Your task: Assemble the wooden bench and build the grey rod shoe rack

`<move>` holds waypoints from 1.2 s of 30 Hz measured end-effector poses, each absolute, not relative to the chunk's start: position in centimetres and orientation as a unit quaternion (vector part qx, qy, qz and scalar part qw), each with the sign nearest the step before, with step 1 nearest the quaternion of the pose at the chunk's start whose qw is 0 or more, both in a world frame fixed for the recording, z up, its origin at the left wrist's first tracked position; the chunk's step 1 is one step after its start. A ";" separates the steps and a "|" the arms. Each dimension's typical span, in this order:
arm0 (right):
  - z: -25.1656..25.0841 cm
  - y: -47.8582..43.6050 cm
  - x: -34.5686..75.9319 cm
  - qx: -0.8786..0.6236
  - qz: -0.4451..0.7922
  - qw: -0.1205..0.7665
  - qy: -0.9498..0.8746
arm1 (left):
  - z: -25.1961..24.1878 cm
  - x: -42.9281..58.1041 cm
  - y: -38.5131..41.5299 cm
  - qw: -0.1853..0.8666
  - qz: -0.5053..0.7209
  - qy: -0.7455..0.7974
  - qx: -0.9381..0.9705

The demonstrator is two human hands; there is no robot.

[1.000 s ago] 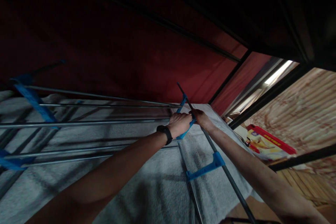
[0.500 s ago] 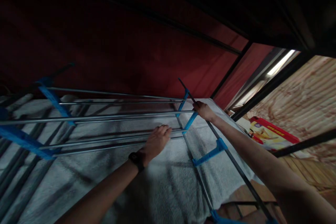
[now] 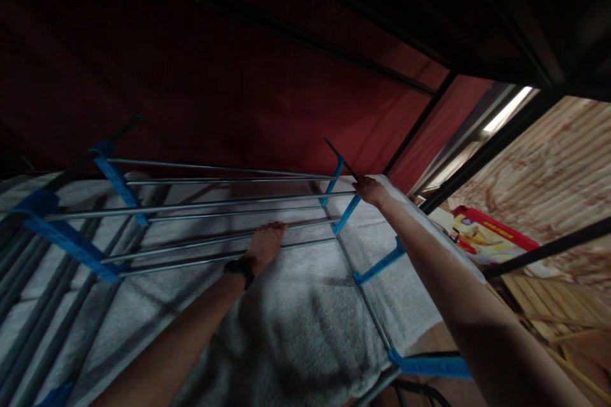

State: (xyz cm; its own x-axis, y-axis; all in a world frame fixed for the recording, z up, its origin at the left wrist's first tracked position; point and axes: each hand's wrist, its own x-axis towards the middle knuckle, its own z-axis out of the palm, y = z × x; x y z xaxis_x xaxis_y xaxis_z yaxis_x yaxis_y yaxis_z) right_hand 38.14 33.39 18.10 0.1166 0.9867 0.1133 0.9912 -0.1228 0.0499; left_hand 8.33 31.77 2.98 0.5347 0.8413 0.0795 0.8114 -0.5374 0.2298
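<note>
A rack frame of grey metal tubes [image 3: 205, 205] with blue plastic brackets [image 3: 114, 183] lies on a pale grey blanket [image 3: 305, 311]. My right hand [image 3: 371, 191] is closed round the dark post [image 3: 352, 168] at the rack's right end, beside a blue bracket [image 3: 346, 213]. Lower down, my left hand [image 3: 265, 245], with a black band on its wrist, bends its fingers over one of the lower long tubes. Its fingertips are partly hidden behind that tube. My right forearm covers part of the post.
A dark red wall panel [image 3: 238, 95] rises behind the rack, crossed by dark bars. Several dark tubes [image 3: 57, 273] lie at the left. To the right are a black frame bar [image 3: 544, 254], a red and yellow box [image 3: 496, 232] and wooden slats [image 3: 548, 305].
My left hand has moved left along the lower tubes, and its fingers now bend over one. The rack's left end has shifted right in view. My right hand keeps its hold on the post.
</note>
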 end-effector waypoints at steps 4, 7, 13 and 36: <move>18.5 29.6 34.2 -0.754 -0.119 0.292 -0.576 | 2.9 8.2 31.4 0.085 0.066 0.469 0.877; 14.8 25.2 31.4 -0.715 -0.085 0.423 -0.550 | 2.7 7.9 31.0 0.090 0.055 0.454 0.885; -0.4 21.5 31.2 -0.779 0.037 0.356 -0.515 | 1.8 7.4 31.2 0.081 0.047 0.452 0.887; -8.3 27.6 37.3 -0.798 0.032 0.261 -0.542 | 1.9 14.8 34.5 0.139 0.127 0.362 0.913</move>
